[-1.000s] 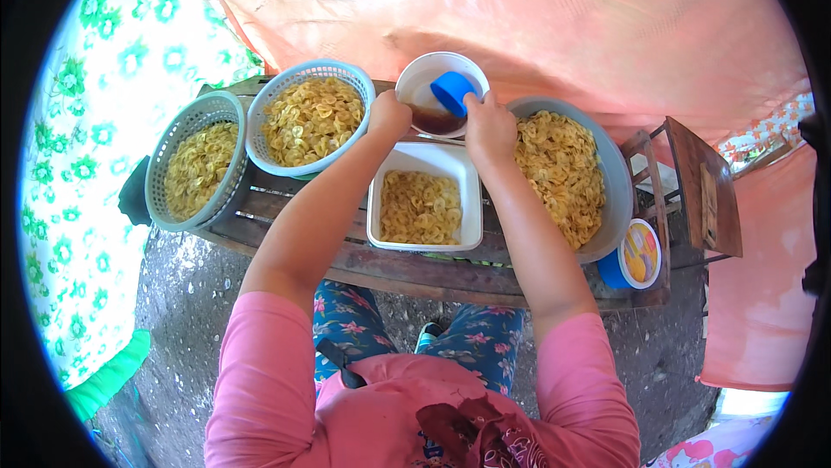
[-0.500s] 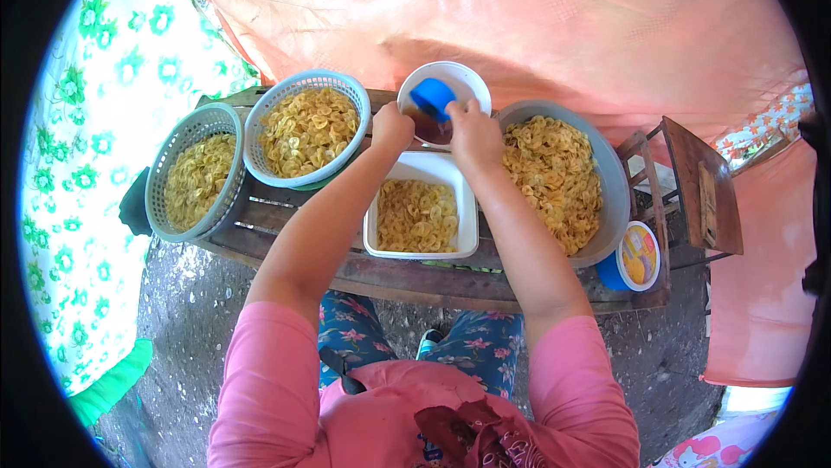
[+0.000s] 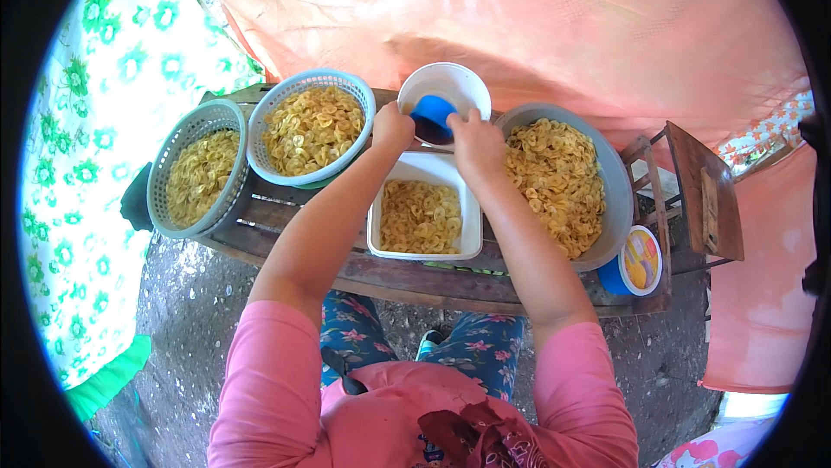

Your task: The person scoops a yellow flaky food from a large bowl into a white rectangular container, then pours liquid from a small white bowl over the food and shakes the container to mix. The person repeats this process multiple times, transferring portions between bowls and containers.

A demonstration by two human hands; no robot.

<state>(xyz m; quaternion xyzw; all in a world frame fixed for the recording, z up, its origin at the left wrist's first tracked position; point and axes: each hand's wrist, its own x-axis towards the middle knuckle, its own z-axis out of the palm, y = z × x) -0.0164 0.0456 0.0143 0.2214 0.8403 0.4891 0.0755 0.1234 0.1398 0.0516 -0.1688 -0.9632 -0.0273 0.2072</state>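
Inside a round white bucket (image 3: pixel 460 80) at the table's far middle, a blue dipper (image 3: pixel 434 110) sits tilted over dark brown liquid. My right hand (image 3: pixel 477 143) is closed on the dipper's handle at the bucket's right side. At the left, my left hand (image 3: pixel 394 129) grips the bucket's rim, with some fingers hidden. Just nearer than the bucket stands a white square tub (image 3: pixel 468 221), partly filled with thin yellow banana chips (image 3: pixel 421 215). Both forearms reach past this tub, one on each side.
Two perforated baskets of chips, one grey-green (image 3: pixel 161 195) and one pale blue (image 3: pixel 260 161), stand left on the slatted wooden table (image 3: pixel 381 282). A large grey basin (image 3: pixel 616 200) of chips is right, beside a blue tub with a white-rimmed lid (image 3: pixel 640 262). An orange sheet (image 3: pixel 519 18) hangs behind.
The blue dipper has gone lower in the bucket and a little toward me, with my right hand still on it. My left hand stays at the rim.
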